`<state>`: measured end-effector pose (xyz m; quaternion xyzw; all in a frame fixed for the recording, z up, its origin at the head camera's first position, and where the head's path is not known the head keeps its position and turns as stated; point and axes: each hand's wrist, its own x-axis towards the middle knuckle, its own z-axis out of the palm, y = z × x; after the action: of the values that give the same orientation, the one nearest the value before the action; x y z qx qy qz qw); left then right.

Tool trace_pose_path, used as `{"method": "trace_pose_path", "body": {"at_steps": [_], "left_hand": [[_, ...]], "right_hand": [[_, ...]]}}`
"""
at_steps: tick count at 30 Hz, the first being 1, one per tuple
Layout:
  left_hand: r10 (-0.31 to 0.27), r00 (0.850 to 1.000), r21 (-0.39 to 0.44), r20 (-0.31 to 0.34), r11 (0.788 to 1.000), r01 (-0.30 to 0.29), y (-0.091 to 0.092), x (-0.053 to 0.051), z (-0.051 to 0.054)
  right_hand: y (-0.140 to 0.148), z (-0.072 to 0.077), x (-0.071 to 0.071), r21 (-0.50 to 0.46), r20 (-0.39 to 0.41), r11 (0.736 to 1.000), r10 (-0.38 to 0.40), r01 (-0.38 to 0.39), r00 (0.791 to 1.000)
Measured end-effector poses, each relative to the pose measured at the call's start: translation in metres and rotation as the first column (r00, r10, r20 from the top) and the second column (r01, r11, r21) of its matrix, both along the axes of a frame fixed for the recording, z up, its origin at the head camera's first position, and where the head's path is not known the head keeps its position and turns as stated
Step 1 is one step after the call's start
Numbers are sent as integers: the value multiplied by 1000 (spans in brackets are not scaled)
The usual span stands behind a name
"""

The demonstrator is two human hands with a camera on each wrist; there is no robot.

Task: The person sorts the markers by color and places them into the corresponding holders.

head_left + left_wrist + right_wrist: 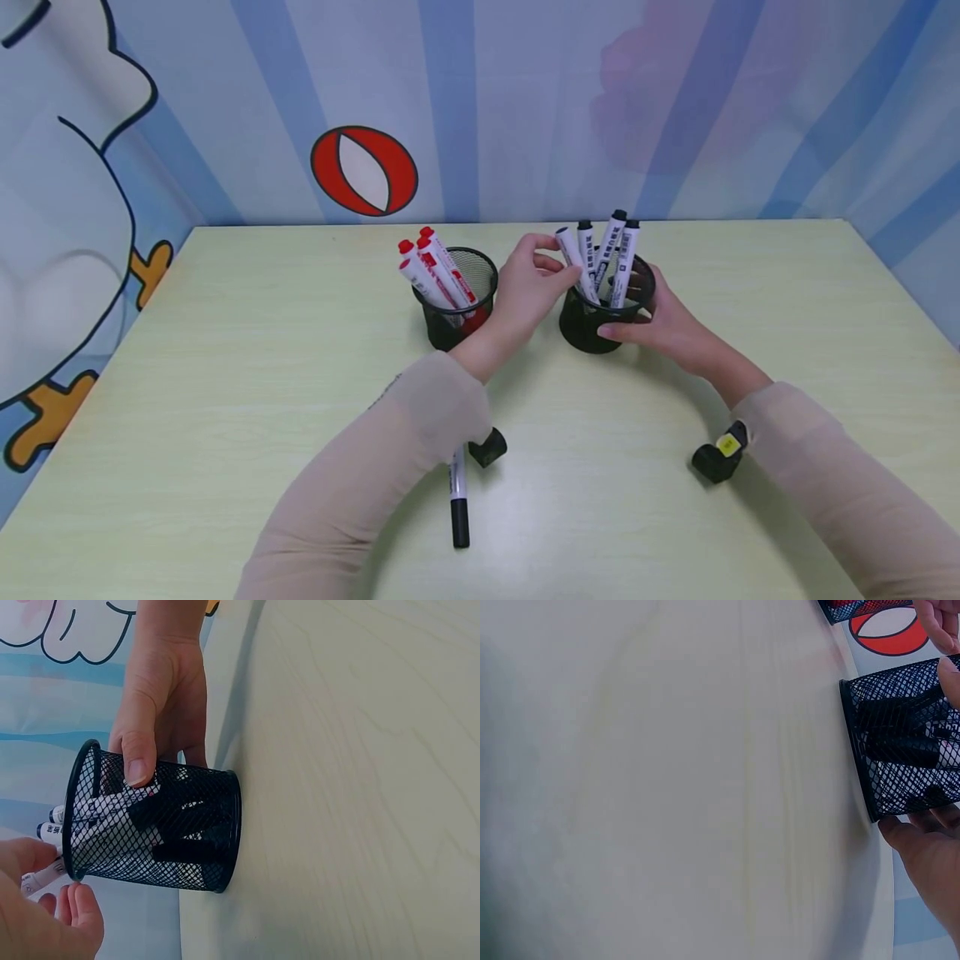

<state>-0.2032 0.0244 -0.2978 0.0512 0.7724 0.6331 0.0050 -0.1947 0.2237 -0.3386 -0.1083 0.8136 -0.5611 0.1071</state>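
Observation:
My right hand [663,321] grips a black mesh pen cup [592,329] from the right, thumb at the front and fingers behind. Several white markers with black ends stand in that cup. At its left rim, my left hand [528,279] pinches a white marker [567,247] by its upper part, between thumb and fingers. The marker's lower end is inside the cup. In the left wrist view, the cup's mesh wall [161,825] shows dark caps inside, and the right thumb [137,761] presses on it.
Left of my left hand is another mesh cup [446,329] with several red-ended markers [442,271]. A black-capped marker [459,521] lies on the table [600,517], partly under my left sleeve. A patterned curtain [517,108] hangs behind the table.

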Motion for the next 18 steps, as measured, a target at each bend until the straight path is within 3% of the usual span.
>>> {"method": "trace_pose_path", "body": {"at_steps": [8, 18], "left_hand": [[-16, 1000, -18, 26, 1000, 17, 0, 1, 5], [-28, 999, 23, 24, 999, 27, -5, 7, 17]], "right_hand": [[0, 1, 0, 11, 3, 1000, -2, 2, 1000], [0, 0, 0, 9, 14, 1000, -10, 10, 1000]]}}
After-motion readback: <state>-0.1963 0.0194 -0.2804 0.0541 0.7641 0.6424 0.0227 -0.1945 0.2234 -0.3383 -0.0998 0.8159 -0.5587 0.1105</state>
